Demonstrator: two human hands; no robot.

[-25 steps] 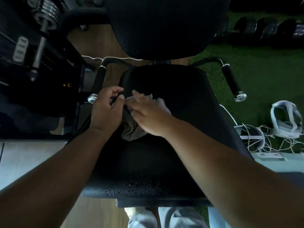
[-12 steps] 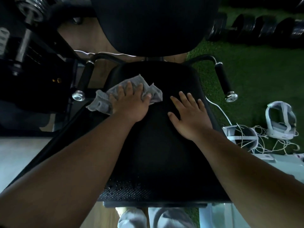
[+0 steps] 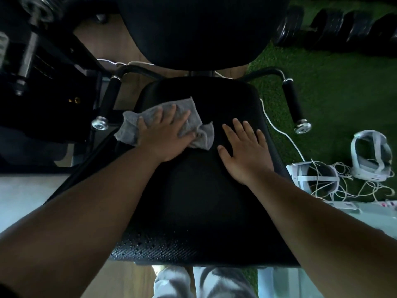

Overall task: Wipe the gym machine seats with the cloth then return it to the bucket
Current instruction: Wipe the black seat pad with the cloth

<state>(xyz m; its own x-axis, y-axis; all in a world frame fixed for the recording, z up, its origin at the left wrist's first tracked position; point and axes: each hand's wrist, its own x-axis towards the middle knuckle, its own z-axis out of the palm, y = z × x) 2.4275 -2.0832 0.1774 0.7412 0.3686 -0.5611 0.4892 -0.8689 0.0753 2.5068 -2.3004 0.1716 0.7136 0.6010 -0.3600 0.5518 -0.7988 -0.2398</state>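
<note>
A black padded gym seat (image 3: 199, 190) fills the middle of the view, with its black backrest (image 3: 202, 29) above. A grey cloth (image 3: 194, 123) lies spread on the seat's upper left part. My left hand (image 3: 165, 136) presses flat on the cloth with fingers spread. My right hand (image 3: 245, 151) rests flat on the bare seat to the right of the cloth, fingers apart, holding nothing. No bucket is visible.
Black side handles with chrome ends stand at left (image 3: 108, 104) and right (image 3: 295, 106) of the seat. Weight plates on a bar (image 3: 32, 16) sit upper left, dumbbells (image 3: 343, 26) upper right. White headsets (image 3: 371, 158) and tangled cables lie on green turf at right.
Both hands first held the bunched cloth together. The left hand then spread it flat on the seat and the right hand moved off to the bare seat. The cloth has since shifted slightly right.
</note>
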